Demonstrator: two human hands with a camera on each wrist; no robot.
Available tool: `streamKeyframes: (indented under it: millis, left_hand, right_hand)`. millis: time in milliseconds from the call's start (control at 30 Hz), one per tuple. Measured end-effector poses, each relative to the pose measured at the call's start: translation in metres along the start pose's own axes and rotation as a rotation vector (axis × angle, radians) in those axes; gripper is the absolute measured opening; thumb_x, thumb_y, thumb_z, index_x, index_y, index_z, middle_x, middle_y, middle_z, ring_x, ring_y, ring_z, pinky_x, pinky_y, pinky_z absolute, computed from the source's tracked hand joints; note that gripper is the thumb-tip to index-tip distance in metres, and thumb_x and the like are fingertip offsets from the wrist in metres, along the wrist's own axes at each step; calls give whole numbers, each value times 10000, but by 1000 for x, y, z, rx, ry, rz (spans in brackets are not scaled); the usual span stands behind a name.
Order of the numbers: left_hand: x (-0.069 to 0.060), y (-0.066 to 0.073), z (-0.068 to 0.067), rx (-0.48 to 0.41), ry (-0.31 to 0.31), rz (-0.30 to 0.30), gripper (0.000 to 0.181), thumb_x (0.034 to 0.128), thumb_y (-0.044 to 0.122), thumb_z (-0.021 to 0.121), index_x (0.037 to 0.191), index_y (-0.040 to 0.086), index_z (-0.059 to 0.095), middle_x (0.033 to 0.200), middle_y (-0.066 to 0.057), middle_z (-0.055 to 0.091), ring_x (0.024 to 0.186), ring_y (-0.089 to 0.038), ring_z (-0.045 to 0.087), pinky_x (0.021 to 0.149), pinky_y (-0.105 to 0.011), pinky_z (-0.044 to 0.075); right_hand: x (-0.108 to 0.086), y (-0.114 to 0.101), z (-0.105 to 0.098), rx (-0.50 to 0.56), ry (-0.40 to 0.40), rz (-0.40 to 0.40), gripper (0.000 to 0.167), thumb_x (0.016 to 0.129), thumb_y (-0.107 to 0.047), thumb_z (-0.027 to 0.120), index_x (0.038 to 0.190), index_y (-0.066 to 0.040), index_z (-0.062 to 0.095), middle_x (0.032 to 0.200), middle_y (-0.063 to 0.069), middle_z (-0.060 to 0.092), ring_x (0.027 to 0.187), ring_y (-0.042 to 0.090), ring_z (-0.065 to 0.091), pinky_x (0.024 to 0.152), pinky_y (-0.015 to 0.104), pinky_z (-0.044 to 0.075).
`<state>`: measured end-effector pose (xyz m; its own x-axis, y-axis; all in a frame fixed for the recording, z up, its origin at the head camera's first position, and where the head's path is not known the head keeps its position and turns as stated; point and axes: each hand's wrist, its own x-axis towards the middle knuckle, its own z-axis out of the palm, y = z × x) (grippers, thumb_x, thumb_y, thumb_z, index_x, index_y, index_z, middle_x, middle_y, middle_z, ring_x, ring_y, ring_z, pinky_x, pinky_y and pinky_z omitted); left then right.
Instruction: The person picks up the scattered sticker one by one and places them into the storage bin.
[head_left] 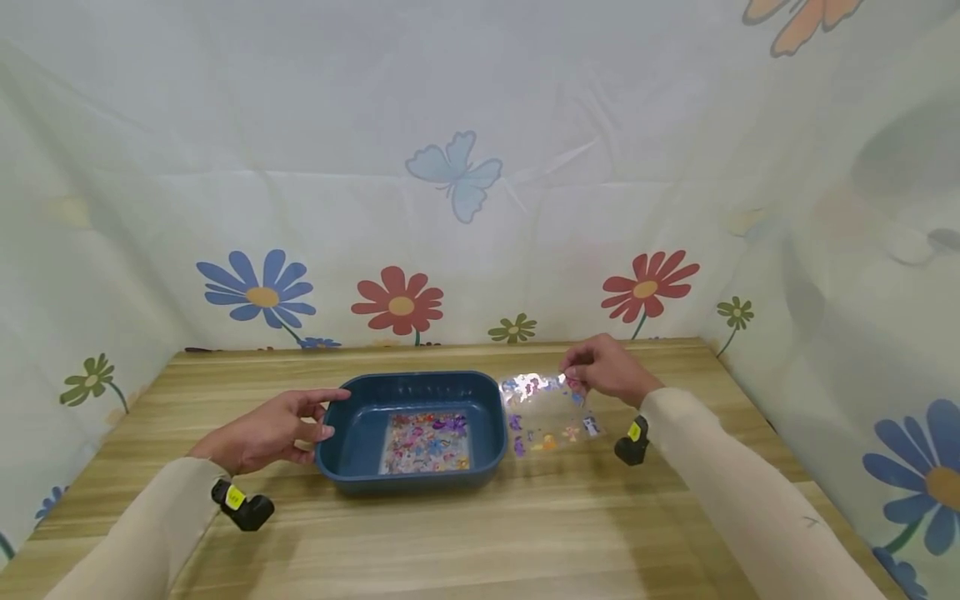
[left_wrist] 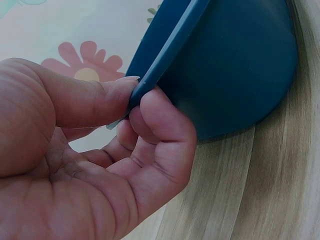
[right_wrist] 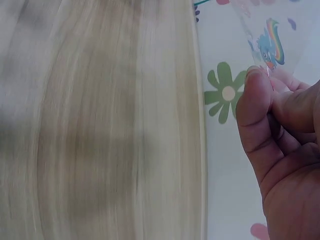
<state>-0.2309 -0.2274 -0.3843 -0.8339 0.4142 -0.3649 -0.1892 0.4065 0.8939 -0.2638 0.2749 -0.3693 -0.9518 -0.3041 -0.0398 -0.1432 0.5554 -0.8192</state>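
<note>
A dark blue plastic basin (head_left: 416, 482) stands on the wooden table, left of the middle. My left hand (head_left: 273, 429) pinches its left rim; in the left wrist view the thumb and fingers of the left hand (left_wrist: 120, 145) close on the rim (left_wrist: 162, 55). Inside the basin lies a clear sheet of colourful pony stickers (head_left: 425, 443). To the right of the basin, my right hand (head_left: 611, 371) pinches the upper right corner of another transparent sticker sheet (head_left: 551, 417). A rainbow-tailed pony sticker (right_wrist: 271, 45) shows above the fingertips in the right wrist view.
The wooden table (head_left: 450, 542) runs back to a white curtain (head_left: 337, 208) printed with flowers and butterflies. More of this curtain hangs at the left and right sides. Black wrist cameras (head_left: 243, 507) sit on both sleeves.
</note>
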Motion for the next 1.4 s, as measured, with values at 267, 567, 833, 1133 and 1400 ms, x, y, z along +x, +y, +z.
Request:
streamKeyframes:
  millis: [267, 567, 833, 1133, 1400]
  left_hand:
    - [0, 0, 0, -4, 2, 0, 733, 1010, 51, 632, 1649, 102, 275, 1091, -118, 456, 874, -226, 571, 706, -333, 563]
    - [1, -1, 0, -1, 10, -6, 723, 1014, 43, 624, 1648, 110, 283, 1102, -122, 456, 880, -231, 580, 716, -338, 569]
    - [1, 0, 1, -3, 20, -9, 726, 1007, 38, 634, 1644, 104, 292, 1100, -129, 463, 878, -238, 595, 727, -339, 587]
    - [0, 0, 1, -4, 13, -6, 736, 1006, 54, 645, 1647, 111, 288, 1098, -118, 459, 887, -228, 580, 718, -336, 571]
    - [0, 0, 2, -3, 18, -6, 732, 1006, 47, 642, 1645, 109, 291, 1100, -122, 461, 888, -234, 583, 729, -348, 574]
  right_hand:
    - [7, -10, 9, 29, -19, -26, 151, 971, 48, 615, 1064, 59, 734, 884, 149, 715, 731, 185, 672, 688, 278, 606]
    - [14, -23, 20, 35, -41, -19, 161, 981, 40, 617, 1097, 88, 717, 896, 141, 710, 742, 175, 671, 705, 277, 606]
    - [20, -33, 31, 57, -49, -36, 168, 984, 68, 595, 1097, 126, 704, 874, 157, 700, 703, 169, 660, 695, 288, 611]
    - [28, -42, 45, 60, -65, -60, 156, 975, 98, 590, 1070, 121, 711, 846, 146, 700, 667, 141, 660, 670, 298, 614]
    - [35, -50, 56, 75, -92, -63, 158, 970, 115, 583, 1074, 145, 697, 834, 138, 698, 645, 130, 668, 667, 301, 622]
